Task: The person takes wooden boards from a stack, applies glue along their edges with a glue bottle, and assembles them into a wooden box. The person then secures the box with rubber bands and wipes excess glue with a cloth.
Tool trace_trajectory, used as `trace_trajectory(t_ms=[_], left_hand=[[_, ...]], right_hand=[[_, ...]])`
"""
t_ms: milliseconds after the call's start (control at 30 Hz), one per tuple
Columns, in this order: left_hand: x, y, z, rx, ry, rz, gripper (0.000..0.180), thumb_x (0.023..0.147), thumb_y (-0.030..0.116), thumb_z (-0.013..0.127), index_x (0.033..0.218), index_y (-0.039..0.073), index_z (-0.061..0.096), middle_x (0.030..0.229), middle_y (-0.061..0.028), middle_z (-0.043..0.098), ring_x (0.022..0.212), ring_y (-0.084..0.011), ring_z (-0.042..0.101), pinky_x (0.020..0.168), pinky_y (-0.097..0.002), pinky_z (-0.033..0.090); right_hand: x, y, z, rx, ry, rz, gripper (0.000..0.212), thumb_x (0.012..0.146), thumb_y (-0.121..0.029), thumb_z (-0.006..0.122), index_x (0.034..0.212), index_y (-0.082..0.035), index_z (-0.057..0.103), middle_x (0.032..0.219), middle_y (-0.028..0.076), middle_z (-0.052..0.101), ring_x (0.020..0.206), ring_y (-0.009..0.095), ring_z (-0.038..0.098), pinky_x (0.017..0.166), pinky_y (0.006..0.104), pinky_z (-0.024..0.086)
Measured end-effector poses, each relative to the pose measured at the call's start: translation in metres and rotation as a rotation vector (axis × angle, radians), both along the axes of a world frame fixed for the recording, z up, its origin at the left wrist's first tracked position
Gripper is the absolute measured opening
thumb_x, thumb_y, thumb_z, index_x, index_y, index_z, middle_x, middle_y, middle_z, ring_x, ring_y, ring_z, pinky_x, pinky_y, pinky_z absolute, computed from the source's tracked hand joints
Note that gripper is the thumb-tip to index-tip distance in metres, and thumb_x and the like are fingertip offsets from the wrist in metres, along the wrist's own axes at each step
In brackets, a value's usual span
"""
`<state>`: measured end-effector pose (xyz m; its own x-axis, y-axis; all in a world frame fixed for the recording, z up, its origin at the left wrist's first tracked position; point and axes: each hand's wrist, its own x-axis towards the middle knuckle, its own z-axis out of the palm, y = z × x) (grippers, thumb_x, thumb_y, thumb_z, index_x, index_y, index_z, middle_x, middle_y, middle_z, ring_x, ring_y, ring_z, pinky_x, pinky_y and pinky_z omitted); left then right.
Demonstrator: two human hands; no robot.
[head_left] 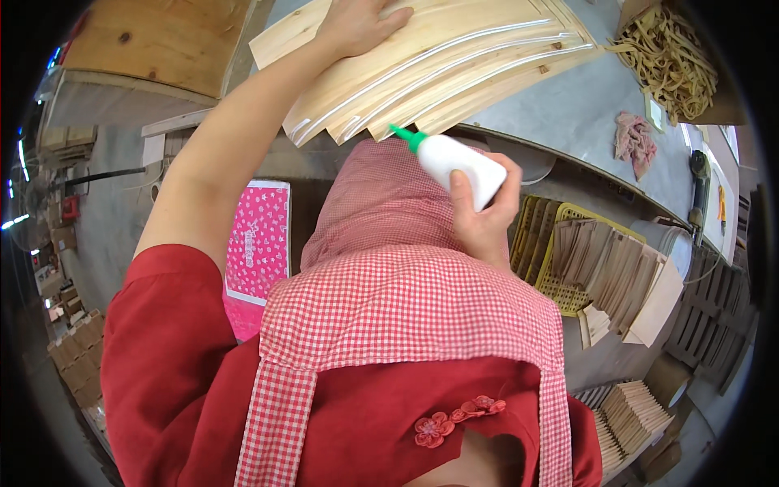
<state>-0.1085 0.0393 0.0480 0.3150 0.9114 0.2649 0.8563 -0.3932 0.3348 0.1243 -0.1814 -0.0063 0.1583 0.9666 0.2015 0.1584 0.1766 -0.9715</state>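
Several pale wooden boards [454,61] lie overlapped in steps on the grey table, their corners staggered along the near edge. White beads of glue [438,75] run lengthwise along some of them. My left hand [363,26] rests on the boards at the far side, thumb stretched out and the other fingers partly cut off by the picture's upper edge. In my right hand [489,203] is a white squeeze bottle [462,168] with a green nozzle, tilted so that its tip is at the near end of a board. My fingers wrap round the bottle's base.
On the grey table [560,114] lie a crumpled pink cloth [634,144] and a heap of tan strips [669,65] at the far right. A yellow basket [572,296] of thin wooden pieces stands below the right side. A pink patterned bag [258,239] is at my left.
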Motion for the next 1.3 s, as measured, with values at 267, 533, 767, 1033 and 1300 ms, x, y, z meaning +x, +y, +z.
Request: trace_trajectory(t_ms=[267,533,767,1033,1300], left_hand=[[-0.022,0.010,-0.027,0.147,-0.476,0.063,0.038,0.093,0.029,0.057,0.120,0.004,0.067,0.124,-0.0205,0.066,0.114,-0.0333,0.063,0.099,-0.0453,0.050],[-0.128,-0.172,-0.050,-0.360,-1.761,1.026,0.019,0.097,0.021,0.050,0.085,0.010,0.059,0.084,-0.0015,0.065,0.072,-0.0139,0.061,0.063,-0.0257,0.050],[0.020,-0.184,-0.089,-1.096,-2.403,0.306,0.071,0.099,0.054,0.045,0.145,0.000,0.043,0.145,-0.0236,0.044,0.139,-0.0405,0.039,0.120,-0.0530,0.028],[0.032,-0.173,-0.056,-1.135,-2.466,0.522,0.083,0.091,0.057,0.057,0.148,0.000,0.039,0.153,-0.0207,0.038,0.145,-0.0356,0.035,0.121,-0.0505,0.026],[0.017,-0.170,-0.048,-1.141,-2.490,0.298,0.080,0.093,0.058,0.053,0.146,-0.001,0.041,0.148,-0.0228,0.042,0.142,-0.0377,0.038,0.121,-0.0520,0.027]], right_hand=[[-0.007,0.002,0.000,-0.128,0.081,0.119,0.044,0.083,-0.015,0.079,0.115,0.000,0.053,0.103,0.012,0.063,0.091,0.020,0.063,0.077,0.0336,0.053],[0.071,0.034,0.023,-0.130,0.504,-0.172,0.039,0.096,-0.021,0.066,0.122,-0.001,0.046,0.092,0.011,0.062,0.057,0.011,0.056,0.046,0.0235,0.045],[0.140,0.103,0.023,0.037,0.500,-0.526,0.038,0.097,-0.028,0.067,0.115,0.000,0.048,0.089,0.011,0.062,0.053,0.014,0.055,0.044,0.0265,0.044],[0.194,0.166,0.030,0.095,0.422,-0.779,0.037,0.094,-0.028,0.071,0.105,0.000,0.051,0.088,0.011,0.063,0.050,0.012,0.057,0.039,0.0248,0.044],[0.221,0.220,0.031,0.000,0.274,-0.799,0.049,0.090,-0.032,0.075,0.111,0.005,0.050,0.091,0.015,0.065,0.056,0.017,0.062,0.044,0.0289,0.049]])
